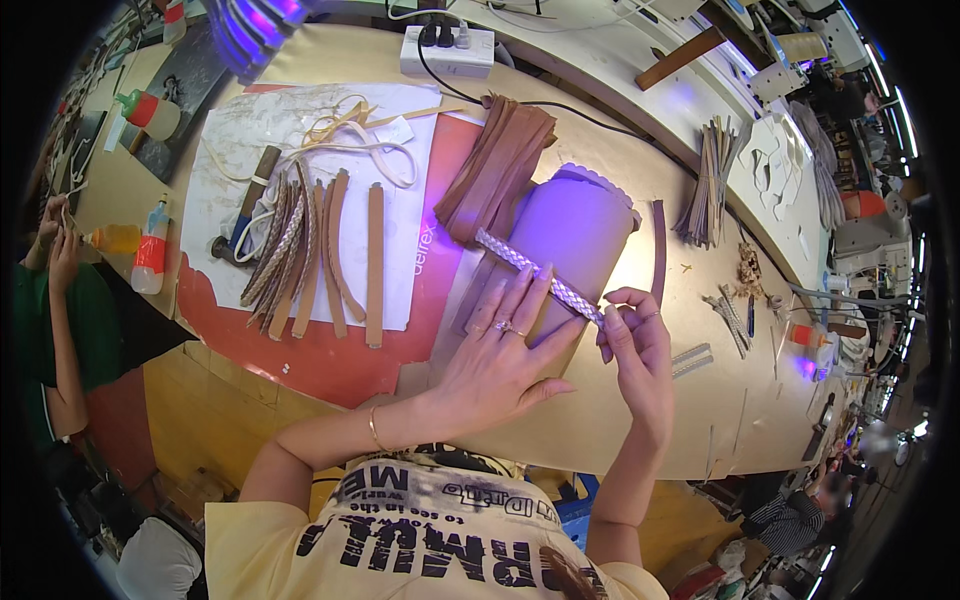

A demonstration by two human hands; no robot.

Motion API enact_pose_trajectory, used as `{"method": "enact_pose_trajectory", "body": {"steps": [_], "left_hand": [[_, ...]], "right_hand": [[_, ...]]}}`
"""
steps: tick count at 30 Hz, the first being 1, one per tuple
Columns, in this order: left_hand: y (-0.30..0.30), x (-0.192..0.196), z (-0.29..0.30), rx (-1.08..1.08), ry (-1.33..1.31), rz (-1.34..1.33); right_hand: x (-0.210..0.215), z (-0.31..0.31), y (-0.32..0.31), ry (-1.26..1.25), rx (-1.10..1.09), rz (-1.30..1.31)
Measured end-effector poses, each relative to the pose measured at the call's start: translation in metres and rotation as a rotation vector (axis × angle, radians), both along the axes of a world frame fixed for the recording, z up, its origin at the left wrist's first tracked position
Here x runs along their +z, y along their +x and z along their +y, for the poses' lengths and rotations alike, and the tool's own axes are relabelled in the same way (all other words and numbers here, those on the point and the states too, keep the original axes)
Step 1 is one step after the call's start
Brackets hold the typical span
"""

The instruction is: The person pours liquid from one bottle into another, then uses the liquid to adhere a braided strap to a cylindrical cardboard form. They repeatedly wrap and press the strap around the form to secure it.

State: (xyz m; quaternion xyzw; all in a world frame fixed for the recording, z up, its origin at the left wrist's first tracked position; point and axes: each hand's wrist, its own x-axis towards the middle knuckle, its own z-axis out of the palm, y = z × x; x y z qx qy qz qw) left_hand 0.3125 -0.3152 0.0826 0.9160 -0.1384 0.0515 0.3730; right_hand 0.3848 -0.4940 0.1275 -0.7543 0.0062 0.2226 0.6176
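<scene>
A silvery woven braided strap (510, 254) lies slantwise across a rounded brown form (578, 215) with a scalloped far edge, lit purple. My left hand (512, 345) rests over the strap's middle with fingers stretched out and spread, fingertips touching it. At the strap's right end, my right hand (640, 350) pinches the tip between thumb and fingers. Left of the form lies a stack of brown leather strips (497, 165). More braided straps (283, 245) and flat brown strips (375, 265) lie on white paper, beside a hammer (258, 195).
A white power strip (447, 52) with cords stands at the back. Glue bottles (150, 250) are on the left, near another person's hands (60, 240). A bundle of thin strips (710, 180) and a single dark strip (658, 250) lie to the right. A lamp (255, 35) hangs at upper left.
</scene>
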Motion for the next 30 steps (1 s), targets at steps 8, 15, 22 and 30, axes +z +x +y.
{"method": "enact_pose_trajectory", "body": {"steps": [8, 15, 22, 30], "left_hand": [[0.006, 0.001, -0.004, 0.014, -0.051, -0.015], [0.007, 0.000, -0.008, 0.041, -0.026, -0.006], [0.002, 0.001, -0.016, 0.090, 0.058, -0.072], [0.013, -0.003, 0.000, 0.086, -0.016, -0.131]], "right_hand": [[0.015, 0.005, 0.016, -0.153, 0.105, -0.130], [0.022, 0.009, 0.025, -0.207, 0.156, -0.135], [0.014, 0.002, 0.027, -0.260, 0.195, -0.177], [-0.011, -0.001, 0.037, 0.098, 0.134, 0.061]]}}
